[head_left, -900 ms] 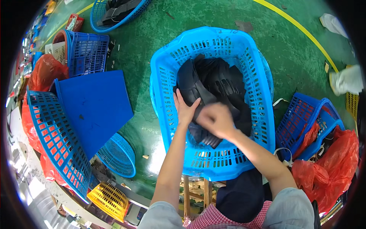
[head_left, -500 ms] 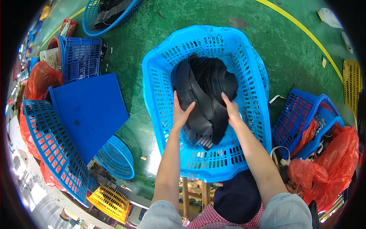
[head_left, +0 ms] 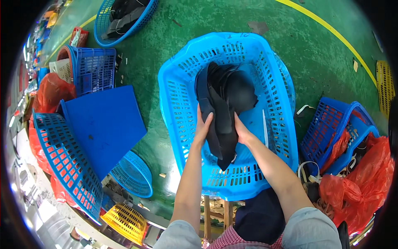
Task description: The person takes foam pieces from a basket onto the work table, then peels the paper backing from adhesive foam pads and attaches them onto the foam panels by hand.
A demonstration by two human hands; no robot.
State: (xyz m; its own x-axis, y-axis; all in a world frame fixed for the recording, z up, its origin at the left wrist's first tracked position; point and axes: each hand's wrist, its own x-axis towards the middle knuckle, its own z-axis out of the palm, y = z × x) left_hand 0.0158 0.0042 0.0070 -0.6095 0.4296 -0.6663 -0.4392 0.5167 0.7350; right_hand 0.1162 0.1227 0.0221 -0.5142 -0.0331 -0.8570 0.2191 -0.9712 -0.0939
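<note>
A light blue plastic basket (head_left: 164, 103) with slotted walls is in front of me. Inside it lie black, flexible cut pieces (head_left: 241, 93), fanned and overlapping toward the far side. Between my two hands is a narrow bundle of these black pieces (head_left: 222, 124), its pointed end toward me. My left hand (head_left: 202, 128) grips the bundle's left edge, thumb on top and fingers mostly hidden behind it. My right hand (head_left: 243, 133) presses against the right edge, with its fingers largely out of sight beneath.
At the left are a blue crate (head_left: 97, 70), a blue panel (head_left: 107, 120), a tilted blue basket (head_left: 66, 162) and a yellow basket (head_left: 124, 224). Another blue basket (head_left: 99, 31) holds black pieces. To the right are a dark blue crate (head_left: 323, 128) and red plastic bags (head_left: 356, 186).
My hands have drawn closer together, squeezing the black pieces into a narrower bundle. More of the basket's floor shows at the right, and the whole view has shifted slightly.
</note>
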